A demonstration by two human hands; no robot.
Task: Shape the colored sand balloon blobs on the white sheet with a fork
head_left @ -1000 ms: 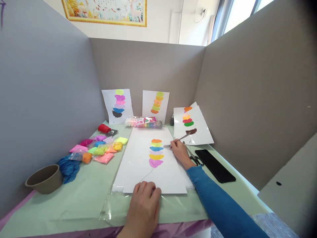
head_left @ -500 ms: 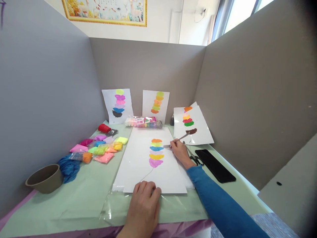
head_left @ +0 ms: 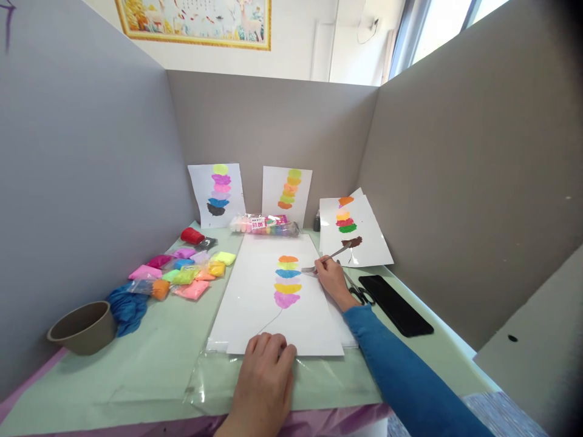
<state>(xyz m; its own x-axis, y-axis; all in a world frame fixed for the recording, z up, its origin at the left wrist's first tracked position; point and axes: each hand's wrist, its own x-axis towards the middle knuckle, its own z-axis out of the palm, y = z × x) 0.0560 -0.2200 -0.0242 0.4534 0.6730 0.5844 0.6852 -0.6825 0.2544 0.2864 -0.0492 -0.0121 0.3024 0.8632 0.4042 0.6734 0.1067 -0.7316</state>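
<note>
Right hand (head_left: 331,280) pinches the handle of a thin silver metal fork (head_left: 319,262), fingers closed round it, tines pointing left and ending just right of a column of coloured clay smears (head_left: 287,280) (orange, green, blue, yellow, pink) on a large white paper sheet (head_left: 255,297). Left hand (head_left: 266,376) lies palm down, fingers loosely spread, holding nothing, fingertips pressing the near edge of the same sheet. Sheet sits in the middle of a pale green table cover (head_left: 150,358), on clear plastic film. Just right of the right hand: black-handled scissors (head_left: 359,292), then a flat black phone-like slab (head_left: 394,303). Far right, another white sheet with clay blobs (head_left: 353,233) lies tilted. Two more such sheets (head_left: 217,193) lean on the far grey partition. Clear packet of mixed clay (head_left: 264,224) at the sheet's far end. Left: scattered small bags of bright clay (head_left: 186,270), a blue crumpled cloth (head_left: 126,306), a tan paper bowl (head_left: 82,328) at near left.
</note>
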